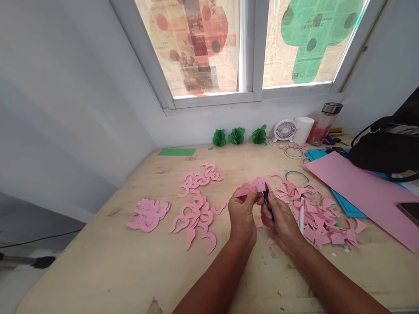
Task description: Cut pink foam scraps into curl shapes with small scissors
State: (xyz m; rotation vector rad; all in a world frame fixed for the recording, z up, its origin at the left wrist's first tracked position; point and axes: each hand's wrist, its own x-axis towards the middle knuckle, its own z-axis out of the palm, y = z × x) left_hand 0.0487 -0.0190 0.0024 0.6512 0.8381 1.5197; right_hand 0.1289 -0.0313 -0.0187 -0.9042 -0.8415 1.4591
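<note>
Above the wooden table (124,261), my left hand (242,216) pinches a curved piece of pink paper (261,183) between thumb and fingers. Dark-handled scissors (269,205) are gripped in my right hand (281,220), and their blades touch the paper's right part. Left of my hands lie two loose groups of pink curved cutouts (196,213), and a stack of pink cutouts (149,214) sits farther left. A heap of pink scraps (322,218) lies right of my right hand, with a white stick-like object (301,216) on it.
Three green paper ornaments (236,136) stand along the wall beside a white fan (284,130), a white cylinder (304,130) and a glass bottle (324,126). A green strip (177,152) lies back left. Pink sheets (363,187), tape rings (297,178) and a black bag (386,148) are right.
</note>
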